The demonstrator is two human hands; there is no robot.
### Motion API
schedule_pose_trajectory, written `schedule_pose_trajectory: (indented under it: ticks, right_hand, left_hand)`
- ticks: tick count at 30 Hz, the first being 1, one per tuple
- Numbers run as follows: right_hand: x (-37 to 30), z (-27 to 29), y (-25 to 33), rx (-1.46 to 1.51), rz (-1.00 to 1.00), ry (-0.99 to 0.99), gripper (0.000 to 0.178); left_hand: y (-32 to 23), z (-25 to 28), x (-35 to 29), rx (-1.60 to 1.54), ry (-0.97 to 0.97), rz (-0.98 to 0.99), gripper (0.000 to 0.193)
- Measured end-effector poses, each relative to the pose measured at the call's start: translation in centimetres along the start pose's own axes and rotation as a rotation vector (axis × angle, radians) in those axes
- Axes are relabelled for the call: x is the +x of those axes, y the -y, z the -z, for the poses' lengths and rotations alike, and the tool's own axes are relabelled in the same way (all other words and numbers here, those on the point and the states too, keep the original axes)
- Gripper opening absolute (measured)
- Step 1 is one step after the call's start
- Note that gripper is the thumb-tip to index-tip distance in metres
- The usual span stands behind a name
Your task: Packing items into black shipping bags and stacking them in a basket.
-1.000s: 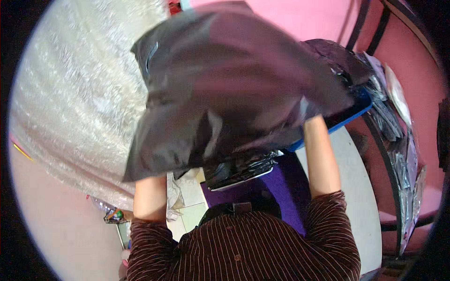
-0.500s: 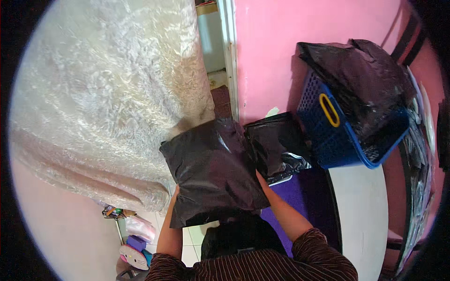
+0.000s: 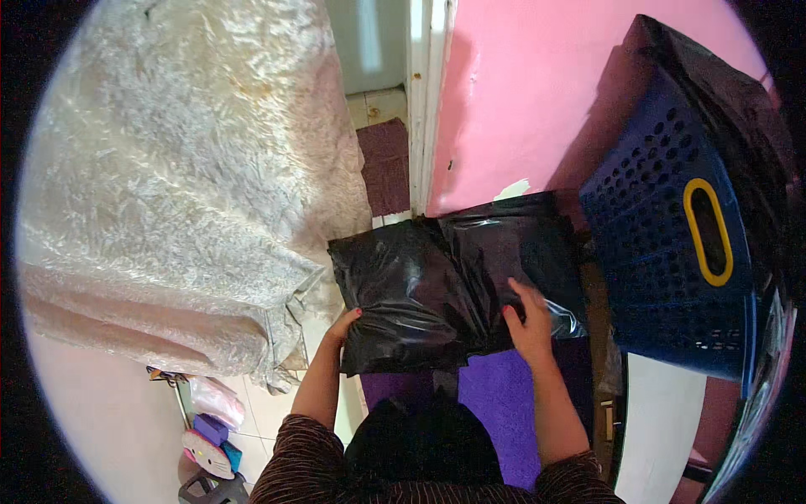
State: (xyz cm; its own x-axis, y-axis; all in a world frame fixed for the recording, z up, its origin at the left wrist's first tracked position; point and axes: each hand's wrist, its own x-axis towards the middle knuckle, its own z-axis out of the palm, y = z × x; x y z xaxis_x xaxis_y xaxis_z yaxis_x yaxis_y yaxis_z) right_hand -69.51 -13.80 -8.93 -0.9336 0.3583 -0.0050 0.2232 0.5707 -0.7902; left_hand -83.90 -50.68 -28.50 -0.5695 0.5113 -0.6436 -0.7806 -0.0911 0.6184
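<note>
Now my left hand (image 3: 340, 326) is at the left edge of one black plastic package (image 3: 403, 294), thumb on top; its fingers are hidden, so I can't tell whether it grips. My right hand (image 3: 531, 323) is loose, fingers parted over a second black package (image 3: 495, 244) beside the first. Both lie between the pale plush cloth (image 3: 193, 193) and the blue basket (image 3: 663, 235).

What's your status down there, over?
Left grip at edge of left black bag. Right grip over right black bag, contact unclear. Blue basket right, not blocking.
</note>
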Motion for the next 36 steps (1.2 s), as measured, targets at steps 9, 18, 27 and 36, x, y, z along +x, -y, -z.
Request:
schedule_pose_trajectory:
  ticks: [9, 18, 27, 36]
  right_hand:
    - [0.5, -6.2, 2.9, -0.524, 0.095, 0.186, 0.079]
    - [1.4, -1.9, -1.4, -0.678, -0.121, 0.002, 0.077]
    - [4.0, -3.5, -6.1, -0.881, -0.256, -0.07, 0.08]
    - [0.8, -4.7, 3.4, -0.482, 0.256, 0.134, 0.075]
  left_hand:
    - [5.9, -4.8, 5.4, -0.092, 0.065, -0.008, 0.09]
    - [2.8, -1.1, 3.5, -0.188, -0.069, -0.184, 0.082]
    - [7.6, -4.3, 1.7, 0.031, -0.395, -0.084, 0.083]
    - [1.1, -5.2, -1.1, 0.2, -0.223, -0.231, 0.08]
